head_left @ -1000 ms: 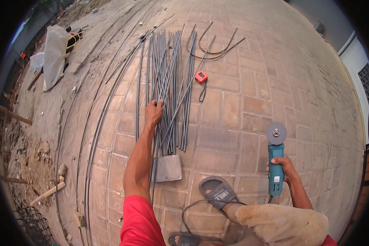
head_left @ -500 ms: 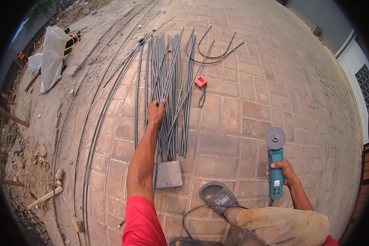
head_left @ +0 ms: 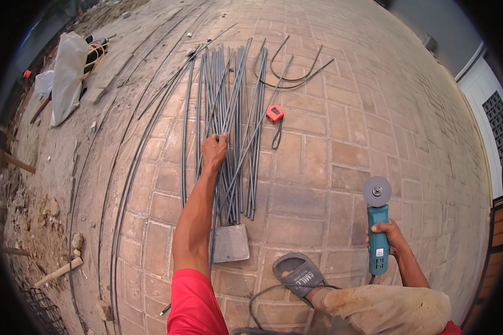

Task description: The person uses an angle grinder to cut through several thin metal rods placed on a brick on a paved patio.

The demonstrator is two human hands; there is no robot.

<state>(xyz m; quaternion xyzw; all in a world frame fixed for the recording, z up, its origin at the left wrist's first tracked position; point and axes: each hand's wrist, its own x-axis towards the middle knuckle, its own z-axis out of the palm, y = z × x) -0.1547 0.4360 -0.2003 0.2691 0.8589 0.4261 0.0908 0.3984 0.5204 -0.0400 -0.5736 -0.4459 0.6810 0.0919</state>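
Observation:
A bundle of long grey steel rods [head_left: 240, 111] lies lengthwise on the brick paving, some crossing over others. My left hand [head_left: 214, 149] is closed around a rod on the bundle's left side; its fingers partly hide which rods they touch. Off to the right, my right hand [head_left: 390, 233] grips the teal body of an angle grinder [head_left: 379, 245]. The grinder's round grey disc [head_left: 376, 191] points away from me, apart from the rods. Under the near rod ends sits a square grey block [head_left: 231, 245].
A red tape measure [head_left: 274, 114] with a dark strap lies right of the bundle, below bent rods [head_left: 296, 84]. Longer rods [head_left: 129, 184] run along the left. A black cord [head_left: 257, 293] crosses near my sandalled foot [head_left: 299, 273]. A white sack [head_left: 70, 78] stands far left.
The view has shifted slightly. My left hand is a little farther along the bundle, away from me. My right hand keeps its grip on the angle grinder.

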